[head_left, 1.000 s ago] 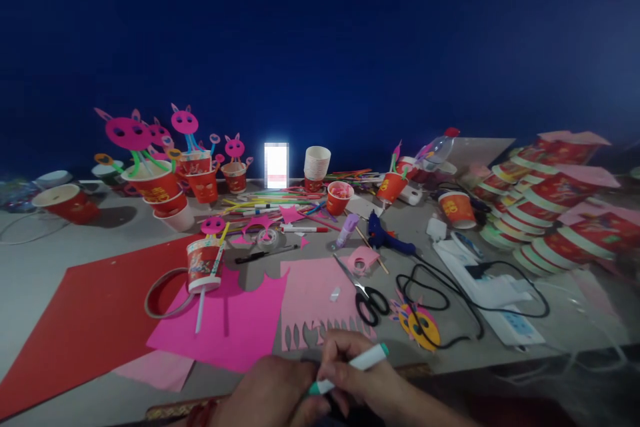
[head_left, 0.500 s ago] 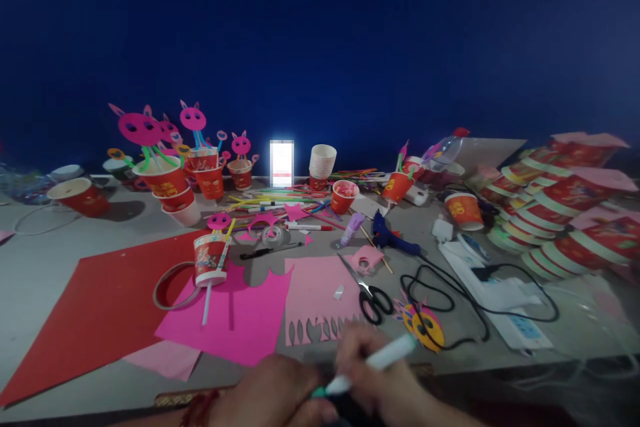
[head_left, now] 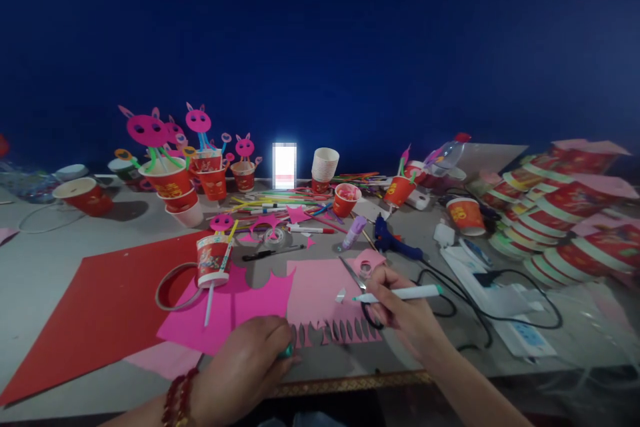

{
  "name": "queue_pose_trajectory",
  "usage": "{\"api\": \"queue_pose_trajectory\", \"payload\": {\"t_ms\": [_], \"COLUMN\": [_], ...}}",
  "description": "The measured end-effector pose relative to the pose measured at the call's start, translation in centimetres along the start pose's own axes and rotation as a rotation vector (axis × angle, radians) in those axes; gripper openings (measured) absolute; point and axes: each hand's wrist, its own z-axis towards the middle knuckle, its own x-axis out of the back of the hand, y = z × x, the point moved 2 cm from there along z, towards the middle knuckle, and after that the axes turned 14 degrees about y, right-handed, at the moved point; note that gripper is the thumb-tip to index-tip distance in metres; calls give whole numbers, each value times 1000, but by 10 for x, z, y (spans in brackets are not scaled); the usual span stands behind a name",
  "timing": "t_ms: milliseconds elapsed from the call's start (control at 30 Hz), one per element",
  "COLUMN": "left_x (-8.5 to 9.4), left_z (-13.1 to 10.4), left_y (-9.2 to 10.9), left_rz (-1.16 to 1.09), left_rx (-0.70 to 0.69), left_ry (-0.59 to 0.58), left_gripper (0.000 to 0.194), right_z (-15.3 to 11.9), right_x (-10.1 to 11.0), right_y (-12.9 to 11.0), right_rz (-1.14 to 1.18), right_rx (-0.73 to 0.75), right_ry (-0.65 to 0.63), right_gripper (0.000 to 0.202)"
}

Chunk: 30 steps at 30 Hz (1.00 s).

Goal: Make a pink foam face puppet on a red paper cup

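Near the front edge of the table, my left hand (head_left: 257, 350) is closed on a green marker cap (head_left: 286, 351). A beaded red bracelet circles that wrist. My right hand (head_left: 397, 303) grips a white marker (head_left: 417, 292) with its green tip bared and pointing left. The marker is over the light pink paper (head_left: 320, 280), which has a row of leaf-shaped cuts along its near edge. Scissors (head_left: 353, 271) lie on that paper, their handles partly hidden by my right hand. To the left lie bright pink paper (head_left: 240, 320) and red paper (head_left: 95, 313).
A paper cup figure (head_left: 213, 260) stands beside a tape ring (head_left: 167, 287). Behind are more cup figures (head_left: 165, 180), pens and pipe cleaners (head_left: 280, 200). A blue glue gun (head_left: 395, 240), black cord, power strip (head_left: 510, 320) and stacked cups (head_left: 565, 213) occupy the right.
The cap has come off the marker. My hands have moved apart and up from the table edge, the right one toward the scissors with the marker, the left one with the cap.
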Motion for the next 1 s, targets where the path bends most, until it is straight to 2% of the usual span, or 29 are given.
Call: {"api": "queue_pose_trajectory", "payload": {"t_ms": [167, 333, 400, 533, 633, 833, 1000], "left_x": [2, -5, -10, -17, -18, -11, -10], "left_z": [2, 9, 11, 13, 14, 16, 16], "left_y": [-1, -4, -7, -10, -10, -7, -5], "left_rz": [38, 8, 1, -31, -102, -243, -257], "left_rx": [-43, 15, 26, 3, 16, 114, 92], "left_ry": [-32, -30, -5, 71, 92, 79, 73], "left_gripper": [12, 6, 3, 16, 22, 27, 28], "right_z": [2, 0, -3, -11, -16, -19, -21], "right_x": [-4, -15, -20, -28, -36, -47, -50], "right_y": [5, 6, 8, 11, 14, 17, 19], "right_rz": [-61, -77, -87, -74, -41, 53, 43], "right_rx": [-12, 24, 32, 35, 24, 15, 25], "right_ry": [3, -39, -86, -223, -280, -277, -282], "right_gripper": [50, 48, 46, 45, 44, 38, 38]}}
